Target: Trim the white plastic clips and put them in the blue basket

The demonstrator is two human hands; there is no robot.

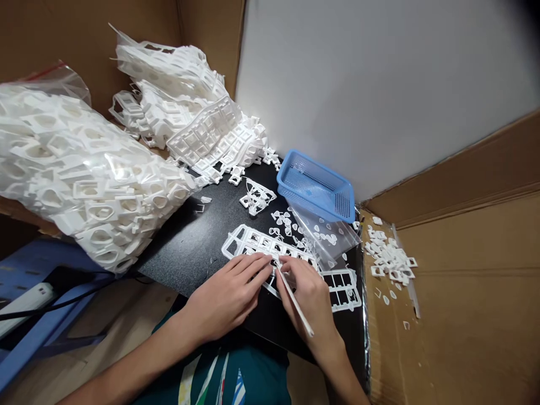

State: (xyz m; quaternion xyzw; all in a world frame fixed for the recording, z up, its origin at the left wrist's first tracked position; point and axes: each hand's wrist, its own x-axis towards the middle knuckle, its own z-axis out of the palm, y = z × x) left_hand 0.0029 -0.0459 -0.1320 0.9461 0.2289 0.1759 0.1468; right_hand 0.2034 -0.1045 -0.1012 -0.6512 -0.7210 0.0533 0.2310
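Note:
A white plastic frame sheet (240, 239) with rows of openings lies on the black tabletop. My left hand (228, 292) is on its near edge, fingers close together and bent onto the sheet; the thumb is mostly hidden. Between the fingers of my right hand (312, 295) is a slim white pen-like stick (297, 306), its lower tip meeting the sheet beside my left fingertips. What kind of tool it is cannot be made out. Another white frame (343, 289), with bare openings, lies partly under the right hand. Small white rings and bits (287, 222) are scattered just beyond the sheet.
A blue perforated basket (316, 188) stands at the back, a clear plastic bag (331, 239) before it. Large bags of white parts (97, 174) and stacked sheets (202, 132) crowd the left. Loose white pieces (390, 256) lie on cardboard at right, beyond the table edge.

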